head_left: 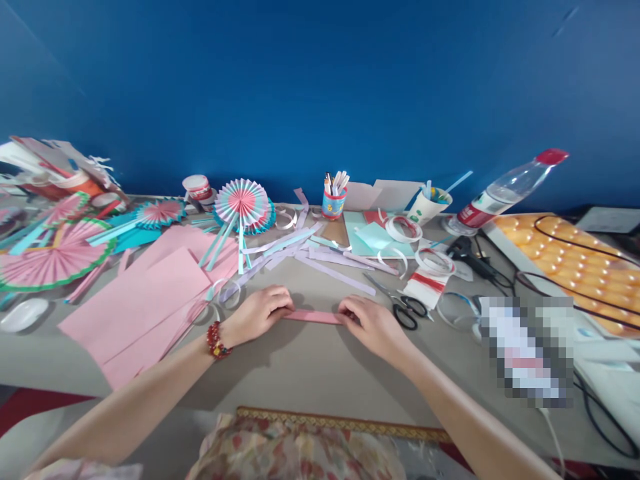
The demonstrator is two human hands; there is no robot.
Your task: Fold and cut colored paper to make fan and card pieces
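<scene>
Pink paper strip (315, 317) is pinched at 1 end by the left hand (257, 312), at the other by the right hand (374, 325), over the worktop (310, 380).

The folded-looking pink strip (314, 318) is matt paper, as are the smooth pink sheets (145, 300) reaching toward the front edge of the table (300, 383), itself smooth, dull grey. Near the back edge, the rosette fan (241, 202) is ridged, pleated paper and the bottle (515, 183) clear, glossy plastic. The scissors (409, 310) have shiny black plastic handles and metal blades.
</scene>
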